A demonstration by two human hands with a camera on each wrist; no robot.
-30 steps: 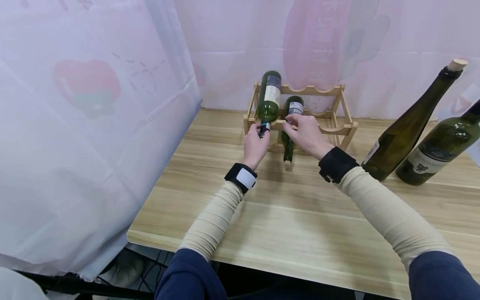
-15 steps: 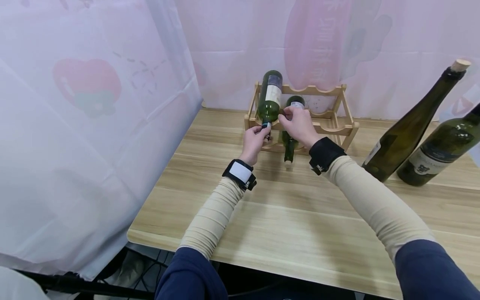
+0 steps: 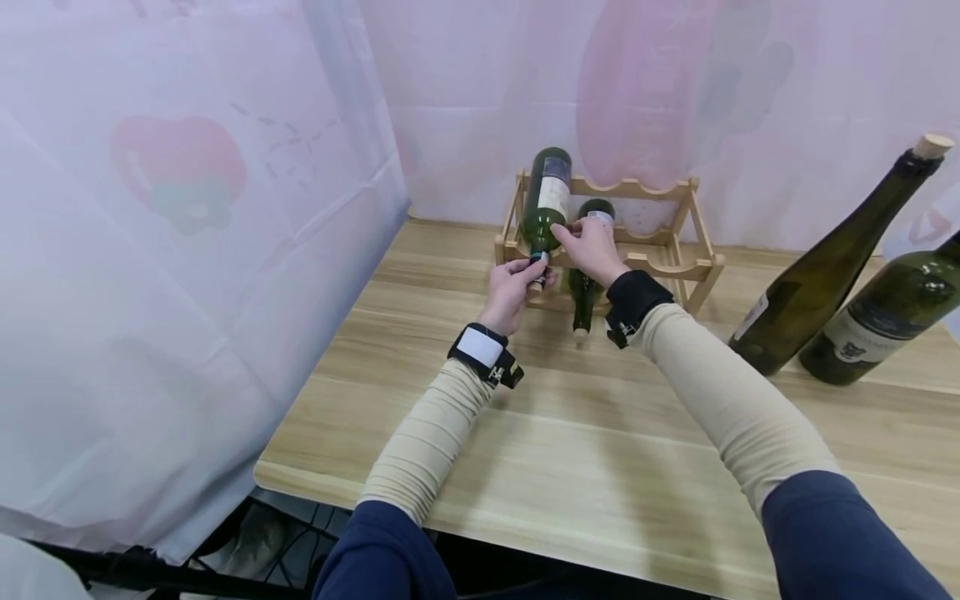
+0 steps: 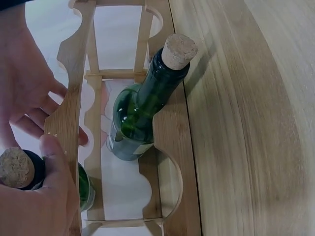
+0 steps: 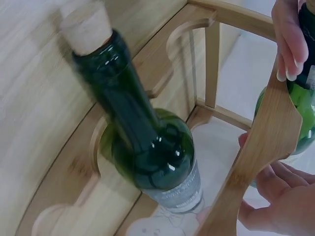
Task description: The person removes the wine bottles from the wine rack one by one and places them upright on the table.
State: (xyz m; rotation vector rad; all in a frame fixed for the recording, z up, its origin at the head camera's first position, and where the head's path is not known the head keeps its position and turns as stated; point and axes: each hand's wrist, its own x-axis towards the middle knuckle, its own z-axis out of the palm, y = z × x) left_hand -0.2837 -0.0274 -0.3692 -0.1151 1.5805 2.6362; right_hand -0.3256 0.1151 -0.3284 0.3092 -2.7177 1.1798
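A green wine bottle [image 3: 547,196] with a pale label lies neck forward on the upper left of a wooden wine rack [image 3: 660,268]. My left hand [image 3: 512,292] grips its neck near the cork. My right hand [image 3: 596,252] holds the same bottle at its shoulder, thumb on the near side and fingers reaching past the rail, as the left wrist view shows. Below, a second green bottle [image 3: 585,292] rests in the lower tier, its corked neck pointing at me. In the right wrist view this lower bottle [image 5: 152,147] stands close to the camera.
Two large bottles stand to the right on the wooden table [image 3: 585,467]: a slim corked one [image 3: 832,267] and a broader labelled one [image 3: 885,312]. White printed cloth [image 3: 465,92] hangs behind and at the left. Further cradles [image 3: 660,196] of the rack lie right of the held bottle.
My right hand has moved left from above the lower bottle to the upper bottle's shoulder. My left hand keeps its hold on the neck, its fingers shifted slightly, with the cork now showing.
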